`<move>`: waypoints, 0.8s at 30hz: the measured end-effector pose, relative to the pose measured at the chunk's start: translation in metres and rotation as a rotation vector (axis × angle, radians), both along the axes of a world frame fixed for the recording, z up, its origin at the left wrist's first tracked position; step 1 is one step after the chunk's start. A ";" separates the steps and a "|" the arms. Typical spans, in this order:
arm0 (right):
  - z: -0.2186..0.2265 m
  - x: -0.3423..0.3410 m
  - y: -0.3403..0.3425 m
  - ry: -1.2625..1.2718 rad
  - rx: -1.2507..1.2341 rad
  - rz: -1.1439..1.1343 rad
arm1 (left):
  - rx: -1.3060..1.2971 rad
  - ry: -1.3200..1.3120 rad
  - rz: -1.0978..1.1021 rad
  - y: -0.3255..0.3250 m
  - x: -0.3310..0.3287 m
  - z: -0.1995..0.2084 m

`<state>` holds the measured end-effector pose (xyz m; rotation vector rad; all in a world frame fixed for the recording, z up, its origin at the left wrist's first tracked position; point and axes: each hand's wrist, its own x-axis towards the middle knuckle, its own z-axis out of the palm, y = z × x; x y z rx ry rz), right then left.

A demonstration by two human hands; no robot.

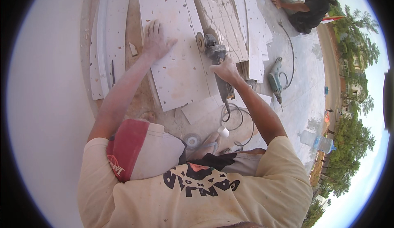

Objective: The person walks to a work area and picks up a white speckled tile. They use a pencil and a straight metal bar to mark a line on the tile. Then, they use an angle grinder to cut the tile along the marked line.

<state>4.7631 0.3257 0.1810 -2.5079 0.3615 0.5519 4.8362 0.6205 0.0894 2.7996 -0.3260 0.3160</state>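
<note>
My left hand (155, 43) lies flat on a white speckled slab (174, 78), its dusty fingers spread and holding nothing. My right hand (226, 70) is wrapped around the body of an angle grinder (216, 52). The grinder's round disc stands upright at the line running along the slab's right side; I cannot tell whether it touches the surface. From the tool's rear end, a dark cord (226, 112) drops and loops over the floor. Beside the grinder, on its right, is a pale board (223, 18) scored with crossing lines.
Stacked white boards (255, 35) lie further right, with a green drill (276, 79) and its cord beyond. More speckled strips (121, 22) and a pointed tool (113, 71) lie left. A loose disc (191, 141) is near me. A water bottle (318, 141) stands right; another person (301, 10) crouches far right.
</note>
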 end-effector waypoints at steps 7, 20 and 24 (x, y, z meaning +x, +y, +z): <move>-0.002 0.008 0.001 0.050 -0.028 -0.014 | 0.013 0.053 0.007 -0.002 0.000 0.004; -0.005 0.012 0.001 0.045 -0.043 0.010 | 0.021 0.042 0.001 -0.001 0.001 0.001; -0.008 0.010 -0.001 0.054 -0.039 0.011 | 0.016 0.045 0.001 -0.002 0.001 0.002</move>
